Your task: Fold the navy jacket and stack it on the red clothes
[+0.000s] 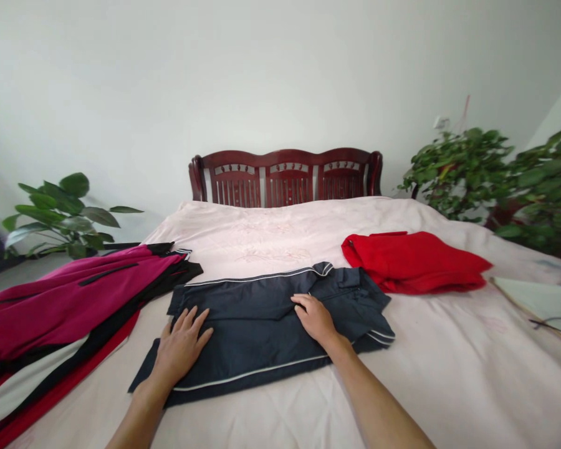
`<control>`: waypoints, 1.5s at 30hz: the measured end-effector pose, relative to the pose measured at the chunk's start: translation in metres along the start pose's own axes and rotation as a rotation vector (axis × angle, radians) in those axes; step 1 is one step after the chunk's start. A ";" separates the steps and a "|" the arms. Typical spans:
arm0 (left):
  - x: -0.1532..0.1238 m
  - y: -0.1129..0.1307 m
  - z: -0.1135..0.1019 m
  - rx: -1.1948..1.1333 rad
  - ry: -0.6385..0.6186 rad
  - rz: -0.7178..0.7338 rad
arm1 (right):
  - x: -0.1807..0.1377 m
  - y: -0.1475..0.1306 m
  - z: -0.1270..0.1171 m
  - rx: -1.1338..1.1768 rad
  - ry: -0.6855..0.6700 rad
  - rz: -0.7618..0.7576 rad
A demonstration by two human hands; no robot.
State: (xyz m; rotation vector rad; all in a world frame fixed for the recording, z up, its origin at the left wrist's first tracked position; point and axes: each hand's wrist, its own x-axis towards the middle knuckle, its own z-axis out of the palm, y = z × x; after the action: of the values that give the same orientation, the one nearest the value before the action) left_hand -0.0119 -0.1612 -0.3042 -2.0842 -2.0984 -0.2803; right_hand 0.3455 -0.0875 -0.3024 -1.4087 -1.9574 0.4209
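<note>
A dark navy garment with white piping [257, 333] lies folded in a long flat shape on the bed in front of me. I cannot tell whether it is a jacket or trousers. My left hand [182, 340] rests palm down on its left end, fingers spread. Towards the right part of the same garment, my right hand [315, 318] has its fingers bent and close together, gripping the cloth. Loose layers and a piped edge stick out at the garment's right end.
A folded red garment [411, 262] lies beyond my right hand. Magenta, black, white and red clothes [75, 287] are heaped on the left. A pale flat object [542, 305] with a dark cord is at right. Behind stand a wooden headboard [287, 178] and leafy plants [467, 165].
</note>
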 end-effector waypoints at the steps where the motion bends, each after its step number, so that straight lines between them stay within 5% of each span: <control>1: 0.000 0.001 -0.001 0.013 0.001 -0.001 | 0.003 0.003 -0.001 0.048 0.017 0.043; 7: -0.002 0.007 -0.006 0.070 -0.017 -0.011 | 0.052 0.025 -0.026 0.055 0.117 0.277; 13: -0.003 0.009 -0.008 0.092 -0.012 -0.019 | 0.096 0.046 -0.047 -0.118 -0.029 0.363; 24: -0.004 0.008 -0.004 0.077 0.014 0.000 | 0.093 0.058 -0.040 -0.356 -0.099 0.362; 31: -0.004 0.009 -0.004 0.083 0.009 0.010 | 0.091 0.025 -0.049 -0.517 0.010 0.380; 34: -0.004 0.010 -0.003 0.088 0.010 0.015 | 0.085 -0.004 -0.036 -0.595 0.092 0.181; 37: -0.004 0.011 -0.005 0.082 0.007 0.013 | 0.074 -0.025 -0.008 -0.609 0.009 0.016; 41: -0.005 0.012 -0.007 0.035 -0.004 -0.001 | 0.057 -0.026 0.025 -0.566 -0.248 0.070; 45: -0.002 0.008 -0.009 -0.126 -0.006 -0.042 | 0.051 -0.012 0.034 -0.562 -0.265 0.083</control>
State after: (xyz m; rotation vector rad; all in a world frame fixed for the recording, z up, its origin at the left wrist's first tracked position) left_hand -0.0038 -0.1652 -0.2963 -2.1133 -2.1832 -0.4224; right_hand 0.3041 -0.0409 -0.3026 -1.8612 -2.3554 0.0916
